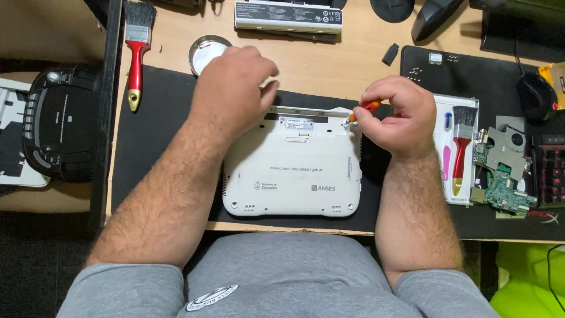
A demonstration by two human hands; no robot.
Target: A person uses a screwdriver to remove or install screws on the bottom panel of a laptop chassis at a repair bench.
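Two hands over white laptop (291,171), lying underside-up on black mat (150,141), centre of desk. Right hand (394,115) fisted tight round orange-handled screwdriver (364,109), tip at laptop's top-right corner. Left hand (232,85) above top-left edge, fingers curled, thumb + forefinger nearly pinched; can't tell if holding anything. Round metal dish (206,52) just behind left hand. Red-handled brush (135,53) far left.

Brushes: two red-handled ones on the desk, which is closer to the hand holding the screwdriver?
The brush lying on the white tray, just right of the right hand and its orange-handled screwdriver. The other brush lies far left, beyond the left hand.
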